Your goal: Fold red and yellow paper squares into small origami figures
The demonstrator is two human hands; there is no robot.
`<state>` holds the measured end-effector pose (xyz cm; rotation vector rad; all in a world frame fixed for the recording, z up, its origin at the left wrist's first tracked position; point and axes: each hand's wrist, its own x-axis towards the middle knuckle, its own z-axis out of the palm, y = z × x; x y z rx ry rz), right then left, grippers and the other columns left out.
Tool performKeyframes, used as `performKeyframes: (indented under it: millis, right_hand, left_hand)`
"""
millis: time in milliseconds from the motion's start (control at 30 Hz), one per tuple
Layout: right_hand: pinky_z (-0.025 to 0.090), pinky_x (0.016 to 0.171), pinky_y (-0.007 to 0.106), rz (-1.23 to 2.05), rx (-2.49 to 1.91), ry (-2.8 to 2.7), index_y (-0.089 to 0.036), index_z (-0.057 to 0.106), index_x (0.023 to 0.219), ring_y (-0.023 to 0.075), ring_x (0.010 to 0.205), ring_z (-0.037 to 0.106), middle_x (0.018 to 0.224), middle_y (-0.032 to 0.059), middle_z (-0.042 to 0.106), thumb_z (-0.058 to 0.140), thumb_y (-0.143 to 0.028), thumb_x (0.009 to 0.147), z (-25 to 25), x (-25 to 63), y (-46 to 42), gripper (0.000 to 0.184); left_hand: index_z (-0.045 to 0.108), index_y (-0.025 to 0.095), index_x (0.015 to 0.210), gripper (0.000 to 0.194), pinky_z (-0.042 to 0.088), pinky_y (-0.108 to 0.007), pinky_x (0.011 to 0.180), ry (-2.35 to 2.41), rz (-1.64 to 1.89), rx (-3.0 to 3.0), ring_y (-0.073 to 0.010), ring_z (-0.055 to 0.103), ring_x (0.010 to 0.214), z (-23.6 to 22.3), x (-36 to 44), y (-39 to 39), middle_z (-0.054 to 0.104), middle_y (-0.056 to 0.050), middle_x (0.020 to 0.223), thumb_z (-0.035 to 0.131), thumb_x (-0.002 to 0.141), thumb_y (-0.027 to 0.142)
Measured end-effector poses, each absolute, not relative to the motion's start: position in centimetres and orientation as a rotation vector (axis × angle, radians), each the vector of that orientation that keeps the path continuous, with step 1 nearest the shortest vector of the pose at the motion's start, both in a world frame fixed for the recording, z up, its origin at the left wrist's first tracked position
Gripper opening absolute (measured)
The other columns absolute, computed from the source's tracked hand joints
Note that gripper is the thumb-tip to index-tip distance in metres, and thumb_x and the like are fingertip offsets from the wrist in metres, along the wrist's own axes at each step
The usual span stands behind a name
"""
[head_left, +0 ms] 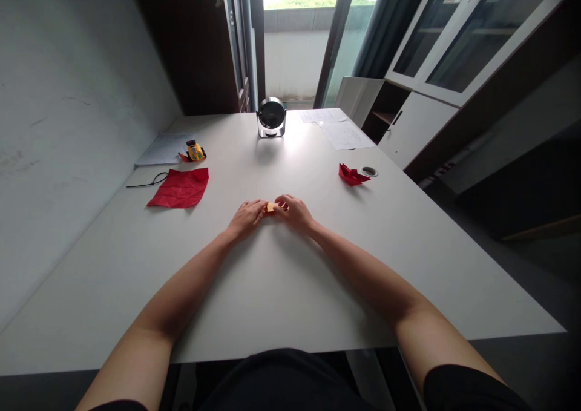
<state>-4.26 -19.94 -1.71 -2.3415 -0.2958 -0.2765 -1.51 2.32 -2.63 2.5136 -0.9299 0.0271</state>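
Both hands meet at the middle of the white table around a small piece of folded orange paper (271, 207). My left hand (247, 216) has its fingers closed on the paper's left end. At the other end, my right hand (294, 210) grips the paper with curled fingers. Much of the paper is covered by the fingers, so its full shape cannot be made out. A creased red paper sheet (181, 188) lies flat to the left. To the right sits a folded red paper boat (353, 175).
A round black lamp on a metal stand (271, 117) is at the back. A yellow toy (195, 151), a black cable tie (149, 182) and papers (166, 149) lie left. A tape roll (369, 172) and white sheets (345, 134) are right. A wall (68, 126) borders the left.
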Motion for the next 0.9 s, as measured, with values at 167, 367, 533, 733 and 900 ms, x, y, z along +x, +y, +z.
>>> performKeyframes:
  millis: [167, 367, 533, 733, 900]
  right_hand:
    - [0.051, 0.077, 0.028, -0.241, -2.221, -0.377, -0.024, 0.068, 0.104, 0.0141, 0.081, 0.064, 0.103, 0.0033, 0.066, 0.069, -0.027, 0.086, -2.3, -4.0, -19.9, 0.019]
    - [0.052, 0.075, 0.028, -0.372, -2.133, -0.494, -0.022, 0.069, 0.105, 0.0117, 0.074, 0.059, 0.102, 0.0034, 0.062, 0.058, -0.013, 0.086, -1.9, -4.3, -19.5, 0.024]
    - [0.055, 0.073, 0.029, -0.475, -2.032, -0.549, -0.023, 0.066, 0.11, 0.0121, 0.077, 0.06, 0.108, 0.0054, 0.058, 0.058, -0.016, 0.088, -1.2, -5.0, -18.6, 0.025]
    - [0.053, 0.065, 0.028, -0.503, -2.106, -0.295, -0.023, 0.058, 0.114, 0.0148, 0.075, 0.062, 0.098, 0.0042, 0.062, 0.064, -0.031, 0.087, -1.1, -5.4, -17.9, 0.03]
    - [0.051, 0.065, 0.027, -0.339, -2.155, -0.239, -0.025, 0.058, 0.11, 0.0151, 0.07, 0.064, 0.088, 0.0004, 0.07, 0.065, -0.034, 0.088, -1.1, -5.6, -18.0, 0.025]
  left_hand:
    - [0.055, 0.025, 0.141, 0.041, 0.04, -0.04, 0.112, -0.971, 0.151, 2.448, -0.0235, 0.057, 0.128, -2.7, -1.3, 2.4, 0.062, -0.007, 0.139, 0.038, 0.103, 0.028]
    - [0.063, 0.027, 0.131, 0.033, 0.047, -0.037, 0.096, -0.962, 0.266, 2.456, -0.025, 0.063, 0.111, -2.2, -1.8, 2.3, 0.068, -0.008, 0.126, 0.05, 0.101, 0.032]
    - [0.069, 0.027, 0.124, 0.031, 0.048, -0.031, 0.08, -0.85, 0.311, 2.431, -0.0216, 0.066, 0.089, -1.5, -2.6, 2.0, 0.07, -0.008, 0.109, 0.053, 0.1, 0.04]
    - [0.066, 0.025, 0.13, 0.035, 0.049, -0.03, 0.081, -0.712, 0.339, 2.323, -0.0214, 0.068, 0.092, -1.0, -3.3, 1.2, 0.069, -0.009, 0.116, 0.048, 0.101, 0.034]
    - [0.071, 0.024, 0.124, 0.035, 0.05, -0.033, 0.091, -0.601, 0.285, 2.195, -0.0231, 0.068, 0.101, -1.1, -3.3, 1.0, 0.071, -0.008, 0.119, 0.047, 0.099, 0.027]
